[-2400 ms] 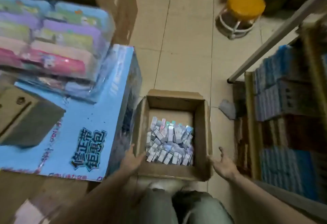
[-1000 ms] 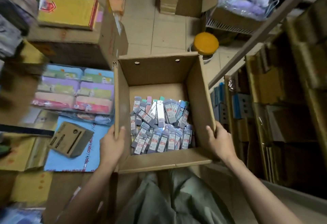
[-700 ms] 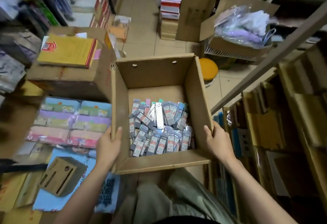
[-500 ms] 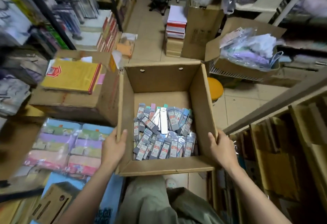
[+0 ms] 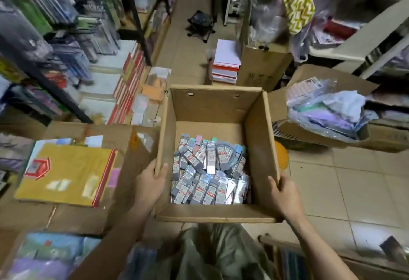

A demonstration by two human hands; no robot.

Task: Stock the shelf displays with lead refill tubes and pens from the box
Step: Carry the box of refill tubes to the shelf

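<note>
We find the box (image 5: pixel 212 111) now lifted off the floor and carried at waist height; left hand (image 5: pixel 148 185) and right hand (image 5: pixel 285 195) each grip a side wall. Lead refill tubes (image 5: pixel 209 172) remain heaped inside; shelving has not begun.

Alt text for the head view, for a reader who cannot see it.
Two hands, left hand and right hand, grip opposite walls of an open cardboard box holding a heap of lead refill tubes, in a cluttered shop aisle.
</note>
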